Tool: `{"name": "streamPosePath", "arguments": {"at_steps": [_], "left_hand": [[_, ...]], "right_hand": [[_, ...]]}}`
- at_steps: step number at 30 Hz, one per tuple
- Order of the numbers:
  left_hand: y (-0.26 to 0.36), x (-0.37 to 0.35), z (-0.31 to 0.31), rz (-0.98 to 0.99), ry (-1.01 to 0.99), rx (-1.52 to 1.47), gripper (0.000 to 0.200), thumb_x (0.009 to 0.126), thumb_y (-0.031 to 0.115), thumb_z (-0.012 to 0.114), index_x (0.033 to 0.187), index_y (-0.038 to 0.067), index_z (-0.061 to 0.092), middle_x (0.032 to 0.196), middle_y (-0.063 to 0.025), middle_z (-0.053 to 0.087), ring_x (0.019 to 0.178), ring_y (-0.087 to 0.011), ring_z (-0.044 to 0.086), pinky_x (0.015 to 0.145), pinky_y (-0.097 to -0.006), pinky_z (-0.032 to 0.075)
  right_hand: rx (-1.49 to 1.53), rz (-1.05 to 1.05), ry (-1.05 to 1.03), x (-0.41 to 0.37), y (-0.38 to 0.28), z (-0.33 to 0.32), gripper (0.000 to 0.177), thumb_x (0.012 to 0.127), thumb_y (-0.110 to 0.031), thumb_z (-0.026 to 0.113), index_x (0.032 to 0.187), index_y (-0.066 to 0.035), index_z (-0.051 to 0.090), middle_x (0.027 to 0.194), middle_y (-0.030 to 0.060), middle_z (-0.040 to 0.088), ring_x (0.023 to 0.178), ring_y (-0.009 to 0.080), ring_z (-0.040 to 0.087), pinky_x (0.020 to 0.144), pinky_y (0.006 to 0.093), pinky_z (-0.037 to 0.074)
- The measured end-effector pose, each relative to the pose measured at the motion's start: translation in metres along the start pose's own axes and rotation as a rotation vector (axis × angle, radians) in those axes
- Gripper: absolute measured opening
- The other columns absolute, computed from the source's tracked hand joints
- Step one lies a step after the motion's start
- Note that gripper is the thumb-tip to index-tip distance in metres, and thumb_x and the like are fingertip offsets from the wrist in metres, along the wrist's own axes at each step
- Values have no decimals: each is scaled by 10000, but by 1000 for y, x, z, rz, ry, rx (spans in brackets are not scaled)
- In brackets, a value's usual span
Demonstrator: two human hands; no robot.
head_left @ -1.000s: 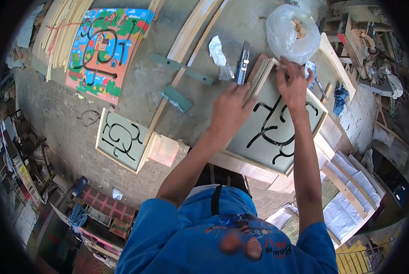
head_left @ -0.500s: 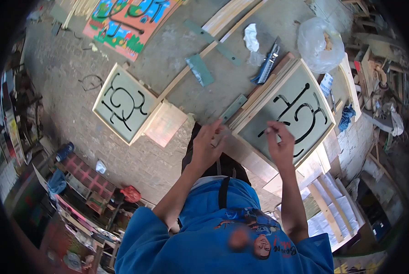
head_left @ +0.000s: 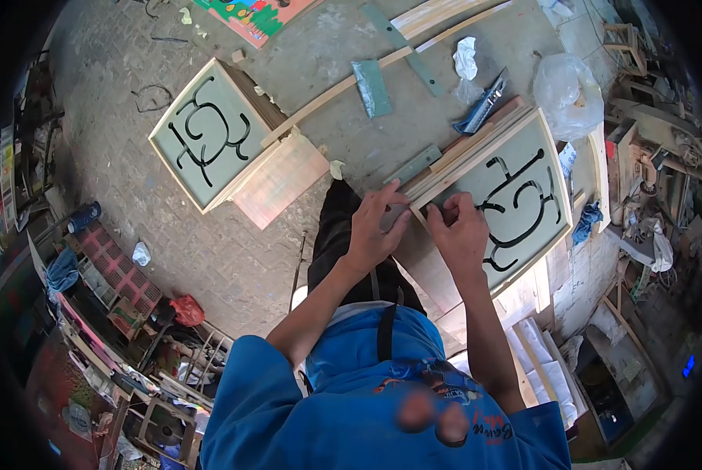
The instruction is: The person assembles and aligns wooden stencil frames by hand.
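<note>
A wood-framed grey-green panel with black curved grooves (head_left: 527,215) lies on a stack of similar frames at the right. My left hand (head_left: 377,225) is at the stack's near left corner, thumb and fingers apart, with nothing visible between them. Over the panel's left part is my right hand (head_left: 459,232), its fingers curled and pinched near the frame's corner; whatever they may hold is hidden. A second grooved panel (head_left: 202,141) tops another stack at the left, beside a pinkish board (head_left: 280,178).
A blue cutter (head_left: 480,110), a green metal strip (head_left: 411,166), a green piece (head_left: 371,88) and a clear plastic bag (head_left: 568,95) lie on the grey table (head_left: 312,59). Long wooden strips (head_left: 347,86) cross it. A painted board (head_left: 261,16) is at the top.
The camera view has shifted. My right hand has moved left and down onto the panel's left corner, closer to my left hand, which has come up beside the frame edge.
</note>
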State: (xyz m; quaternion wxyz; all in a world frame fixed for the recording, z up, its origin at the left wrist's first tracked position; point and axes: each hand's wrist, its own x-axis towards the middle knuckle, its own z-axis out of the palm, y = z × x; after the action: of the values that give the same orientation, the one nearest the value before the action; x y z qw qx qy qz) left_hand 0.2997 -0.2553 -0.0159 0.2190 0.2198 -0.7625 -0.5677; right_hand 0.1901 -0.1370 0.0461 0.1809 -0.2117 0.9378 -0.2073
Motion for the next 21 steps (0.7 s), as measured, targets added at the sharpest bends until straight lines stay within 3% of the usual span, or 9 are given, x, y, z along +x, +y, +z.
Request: {"name": "streamPosePath", "arguments": {"at_steps": [21], "left_hand": [[-4, 7, -7, 76, -76, -4, 640, 747, -36, 728, 1336, 55, 496, 976, -97, 700, 837, -271, 647, 752, -358, 520]], "right_hand": [[-30, 48, 64, 0, -5, 8, 271, 742, -235, 734, 825, -61, 544, 601, 82, 594, 570, 290, 605, 656, 410, 454]]}}
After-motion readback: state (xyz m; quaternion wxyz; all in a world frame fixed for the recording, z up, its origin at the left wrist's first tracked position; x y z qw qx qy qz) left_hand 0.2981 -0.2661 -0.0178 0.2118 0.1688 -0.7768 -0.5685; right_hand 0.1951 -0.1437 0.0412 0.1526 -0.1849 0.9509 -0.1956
